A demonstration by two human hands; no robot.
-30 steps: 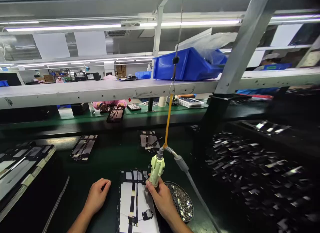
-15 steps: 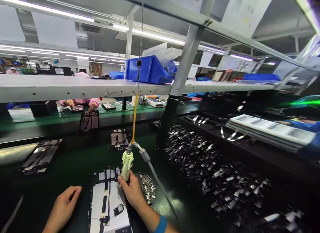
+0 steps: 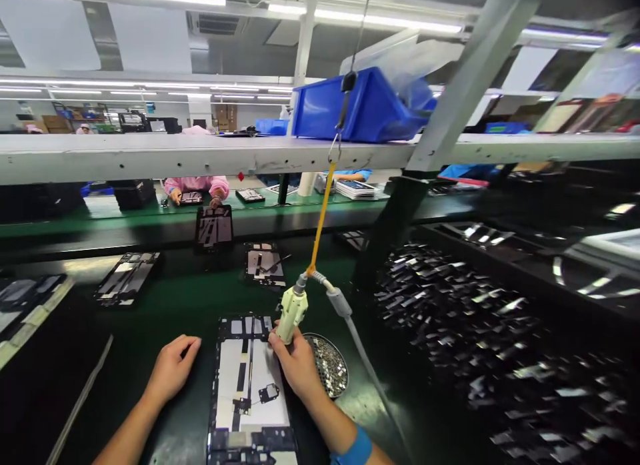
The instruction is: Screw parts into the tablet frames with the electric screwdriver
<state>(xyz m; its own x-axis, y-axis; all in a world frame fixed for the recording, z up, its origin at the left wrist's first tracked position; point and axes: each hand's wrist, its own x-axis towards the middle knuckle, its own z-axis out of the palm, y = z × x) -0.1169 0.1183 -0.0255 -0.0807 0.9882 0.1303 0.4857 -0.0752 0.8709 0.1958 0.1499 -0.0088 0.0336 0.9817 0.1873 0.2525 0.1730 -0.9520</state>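
My right hand (image 3: 299, 366) is wrapped round the lower part of a pale green electric screwdriver (image 3: 291, 315), which hangs tilted on a yellow cord (image 3: 324, 218). Its tip is hidden behind my fingers, by the upper right corner of an opened tablet (image 3: 253, 378). The tablet lies on the dark green bench with its white inside facing up, and a small black part (image 3: 269, 392) on a thin wire rests on it. Left of the tablet, my left hand (image 3: 173, 366) rests with fingers curled in and nothing visible in them. A round dish (image 3: 331, 366) of small metal pieces stands beside my right hand.
Many loose shiny strips (image 3: 480, 338) cover the right side. A grey cable (image 3: 367, 362) runs down from the screwdriver. Other opened tablets (image 3: 127, 278) lie farther off. Overhead, a shelf (image 3: 165, 160) carries a blue bin (image 3: 345, 108). A person in pink (image 3: 195, 185) works opposite.
The view has swung left and slightly down, so the scene sits farther right and more of the tablet's lower end shows. Both hands keep about the same places beside the tablet.
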